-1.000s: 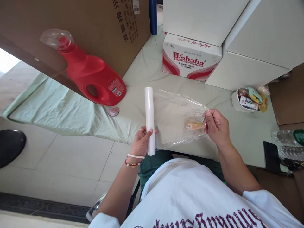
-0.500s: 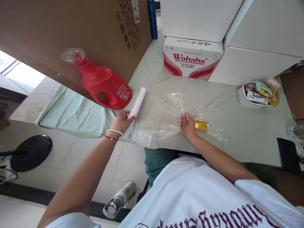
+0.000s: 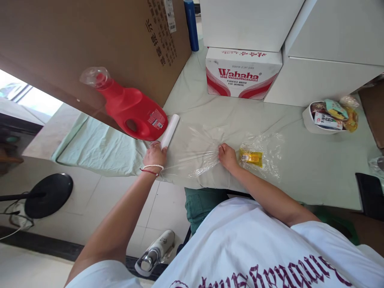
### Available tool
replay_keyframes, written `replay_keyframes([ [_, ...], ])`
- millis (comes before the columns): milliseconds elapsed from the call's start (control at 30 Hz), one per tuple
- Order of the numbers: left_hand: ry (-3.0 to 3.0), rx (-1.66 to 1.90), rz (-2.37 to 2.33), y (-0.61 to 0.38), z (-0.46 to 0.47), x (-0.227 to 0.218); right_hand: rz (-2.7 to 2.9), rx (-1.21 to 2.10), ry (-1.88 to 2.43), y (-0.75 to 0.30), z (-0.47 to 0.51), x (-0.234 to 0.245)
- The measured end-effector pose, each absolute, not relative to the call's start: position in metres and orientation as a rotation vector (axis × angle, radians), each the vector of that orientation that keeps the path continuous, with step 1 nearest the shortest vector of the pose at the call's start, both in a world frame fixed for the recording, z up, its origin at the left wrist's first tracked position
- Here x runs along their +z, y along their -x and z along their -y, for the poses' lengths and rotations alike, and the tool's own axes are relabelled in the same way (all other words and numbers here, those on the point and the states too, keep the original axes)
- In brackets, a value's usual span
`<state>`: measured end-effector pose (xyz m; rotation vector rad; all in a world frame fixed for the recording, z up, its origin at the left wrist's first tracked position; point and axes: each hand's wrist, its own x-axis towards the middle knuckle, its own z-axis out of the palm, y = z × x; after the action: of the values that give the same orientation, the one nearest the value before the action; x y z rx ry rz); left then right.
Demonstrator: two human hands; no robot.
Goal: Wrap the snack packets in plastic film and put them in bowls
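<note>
Near end of plastic film roll [image 3: 171, 130] is held in the left hand [image 3: 155, 155], fingers partly hidden; bunched clear film [image 3: 204, 156] is pinched in the closed right hand [image 3: 227, 156]. Roll is presumably anchored so that the span between the hands can be kept taut. Yellow packet [image 3: 251, 158] is seen just beside the right wrist, amid crumpled film; whether covered cannot be told. Leftward room is limited by the red jug [image 3: 136, 112]; the tablecloth [image 3: 306, 172]'s near edge is crossed by both arms. More room is offered toward the Wahaha carton [image 3: 243, 78].
</note>
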<state>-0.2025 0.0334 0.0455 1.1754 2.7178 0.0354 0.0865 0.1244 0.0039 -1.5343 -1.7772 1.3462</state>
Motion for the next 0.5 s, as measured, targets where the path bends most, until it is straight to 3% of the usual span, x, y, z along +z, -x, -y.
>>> replay_keyframes([
  [500, -1.169, 0.169, -2.968, 0.203, -0.029, 0.033, 1.606, 1.457, 1.59, -0.11, -0.115, -0.003],
])
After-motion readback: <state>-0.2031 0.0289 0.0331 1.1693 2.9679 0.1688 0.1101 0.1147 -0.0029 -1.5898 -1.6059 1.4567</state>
